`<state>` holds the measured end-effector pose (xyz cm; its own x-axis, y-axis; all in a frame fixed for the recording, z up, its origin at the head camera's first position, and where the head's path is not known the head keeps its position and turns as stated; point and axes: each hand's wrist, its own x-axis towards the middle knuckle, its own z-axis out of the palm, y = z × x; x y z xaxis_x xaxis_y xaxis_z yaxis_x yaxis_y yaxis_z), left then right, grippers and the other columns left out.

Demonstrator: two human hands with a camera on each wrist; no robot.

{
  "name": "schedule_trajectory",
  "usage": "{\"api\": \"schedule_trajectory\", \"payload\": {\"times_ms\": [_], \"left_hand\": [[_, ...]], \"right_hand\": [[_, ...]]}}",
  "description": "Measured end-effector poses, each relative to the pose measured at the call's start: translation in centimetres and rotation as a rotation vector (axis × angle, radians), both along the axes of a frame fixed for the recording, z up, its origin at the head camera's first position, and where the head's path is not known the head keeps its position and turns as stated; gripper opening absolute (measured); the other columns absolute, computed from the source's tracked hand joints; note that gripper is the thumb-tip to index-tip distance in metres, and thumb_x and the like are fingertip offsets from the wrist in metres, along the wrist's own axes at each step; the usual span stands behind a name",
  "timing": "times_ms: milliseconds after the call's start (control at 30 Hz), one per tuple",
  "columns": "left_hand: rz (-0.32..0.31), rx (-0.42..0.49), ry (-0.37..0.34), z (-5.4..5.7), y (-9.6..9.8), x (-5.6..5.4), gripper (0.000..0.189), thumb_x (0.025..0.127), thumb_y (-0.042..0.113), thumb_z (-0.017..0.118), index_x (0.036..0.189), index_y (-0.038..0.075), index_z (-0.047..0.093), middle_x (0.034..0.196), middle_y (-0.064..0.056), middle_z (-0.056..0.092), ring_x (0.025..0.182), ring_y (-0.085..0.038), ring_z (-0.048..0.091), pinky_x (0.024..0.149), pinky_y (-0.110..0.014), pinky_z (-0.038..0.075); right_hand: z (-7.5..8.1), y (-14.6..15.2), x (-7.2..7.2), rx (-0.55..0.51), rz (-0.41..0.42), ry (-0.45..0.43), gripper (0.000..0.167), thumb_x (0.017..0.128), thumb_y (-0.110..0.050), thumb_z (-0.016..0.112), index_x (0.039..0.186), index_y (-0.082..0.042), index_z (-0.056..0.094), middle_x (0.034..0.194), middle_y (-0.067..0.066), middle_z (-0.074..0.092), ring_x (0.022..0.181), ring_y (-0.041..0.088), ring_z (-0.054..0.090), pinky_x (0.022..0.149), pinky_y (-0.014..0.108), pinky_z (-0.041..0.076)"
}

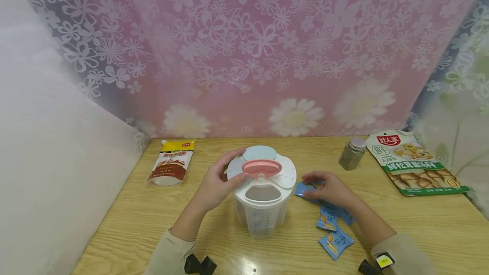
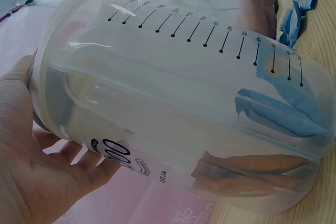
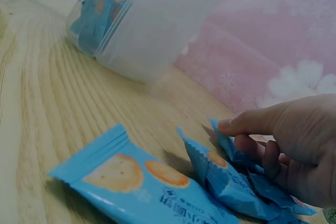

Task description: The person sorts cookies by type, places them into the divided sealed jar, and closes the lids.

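Note:
A clear storage container (image 1: pixel 263 220) with a white lid (image 1: pixel 286 171) stands on the table. Its lid has a pink flap and a pale blue one, plus an uncovered opening at the front. My left hand (image 1: pixel 219 186) grips the lid's left side, thumb on top. Inside, blue snack packets (image 2: pixel 278 114) and brown packets (image 2: pixel 247 174) lie at the bottom in separate compartments. To the right, my right hand (image 1: pixel 332 190) pinches a blue biscuit packet (image 3: pixel 224 141) at the far end of a loose group. Other blue biscuit packets (image 1: pixel 336 243) lie below that hand.
A yellow, white and brown spouted pouch (image 1: pixel 170 162) lies at the back left. A small glass jar (image 1: pixel 351 155) of dried herbs stands back right, beside a large white and green food bag (image 1: pixel 414 164). A floral cloth (image 1: pixel 244 54) hangs behind the table.

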<state>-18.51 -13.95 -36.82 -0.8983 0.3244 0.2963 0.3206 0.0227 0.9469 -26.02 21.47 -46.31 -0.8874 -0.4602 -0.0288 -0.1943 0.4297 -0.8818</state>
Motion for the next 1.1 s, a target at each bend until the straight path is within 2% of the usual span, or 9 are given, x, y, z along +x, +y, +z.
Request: {"api": "schedule_trajectory", "payload": {"times_ms": [100,200,300,467,533,667,767,933,1100], "left_hand": [[-0.002,-0.001,0.006,0.0,-0.1,0.0,0.060,0.094,0.012,0.069,0.149,0.013,0.046,0.150,-0.012,0.041,0.123,-0.028,0.053,0.089,-0.029,0.057],[-0.006,-0.001,0.011,0.0,-0.1,-0.1,0.060,0.094,0.012,0.069,0.149,0.013,0.046,0.150,-0.012,0.041,0.124,-0.028,0.053,0.089,-0.030,0.057],[-0.012,0.000,0.014,0.0,-0.1,-0.1,0.060,0.094,0.012,0.068,0.150,0.013,0.046,0.150,-0.013,0.041,0.124,-0.029,0.053,0.090,-0.030,0.057],[-0.014,0.000,0.017,0.0,-0.1,0.0,0.060,0.094,0.013,0.069,0.150,0.012,0.045,0.150,-0.012,0.041,0.126,-0.030,0.051,0.091,-0.029,0.056],[-0.012,0.000,0.017,0.0,-0.1,0.0,0.060,0.094,0.014,0.069,0.149,0.012,0.046,0.150,-0.013,0.041,0.126,-0.030,0.051,0.091,-0.029,0.056],[-0.018,0.009,0.015,0.0,0.0,0.1,0.061,0.094,0.014,0.069,0.150,0.012,0.045,0.150,-0.013,0.041,0.125,-0.030,0.052,0.090,-0.030,0.057],[-0.026,0.014,0.018,0.1,0.0,0.1,0.061,0.094,0.015,0.069,0.150,0.011,0.044,0.150,-0.014,0.040,0.125,-0.029,0.052,0.091,-0.030,0.056],[-0.013,0.015,0.023,0.2,-0.1,0.0,0.061,0.094,0.016,0.069,0.150,0.011,0.045,0.148,-0.015,0.041,0.125,-0.030,0.052,0.090,-0.030,0.056],[-0.010,0.010,0.013,-0.1,0.1,0.0,0.060,0.094,0.015,0.069,0.149,0.011,0.046,0.149,-0.014,0.041,0.124,-0.029,0.052,0.089,-0.029,0.057]], "right_hand": [[-0.1,-0.2,0.0,0.069,-0.010,0.055,0.062,0.079,-0.022,0.086,0.129,0.005,0.060,0.122,0.021,0.066,0.068,0.010,0.057,0.062,0.024,0.050],[-0.2,-0.4,0.0,0.135,-0.024,0.129,0.061,0.077,-0.026,0.087,0.126,0.002,0.063,0.119,0.015,0.070,0.090,0.019,0.065,0.074,0.025,0.051],[-0.3,-0.6,0.1,0.190,-0.031,0.181,0.059,0.076,-0.029,0.088,0.124,-0.001,0.066,0.113,0.010,0.072,0.107,0.026,0.064,0.083,0.028,0.050],[0.1,-0.9,0.4,0.207,-0.031,0.152,0.054,0.077,-0.031,0.087,0.119,-0.002,0.068,0.105,0.006,0.067,0.096,0.019,0.058,0.077,0.026,0.047],[0.3,-0.8,0.5,0.169,-0.026,0.120,0.049,0.078,-0.030,0.086,0.115,-0.003,0.068,0.102,0.007,0.064,0.091,0.017,0.055,0.074,0.025,0.047],[0.9,-0.5,0.5,0.058,-0.012,0.023,0.036,0.085,-0.027,0.080,0.108,-0.002,0.067,0.095,0.008,0.060,0.068,0.011,0.050,0.058,0.025,0.046],[1.3,-0.2,0.4,0.002,0.001,-0.057,0.029,0.092,-0.028,0.073,0.104,-0.003,0.067,0.081,0.005,0.058,0.053,0.008,0.043,0.048,0.026,0.042],[2.1,0.2,0.1,-0.071,0.004,-0.134,0.032,0.096,-0.033,0.068,0.106,-0.003,0.066,0.062,-0.001,0.051,0.052,0.008,0.044,0.049,0.029,0.042],[3.1,0.4,0.6,-0.136,0.059,-0.127,0.030,0.098,-0.027,0.065,0.107,0.001,0.065,0.064,-0.002,0.054,0.054,0.008,0.046,0.050,0.034,0.044]]}}
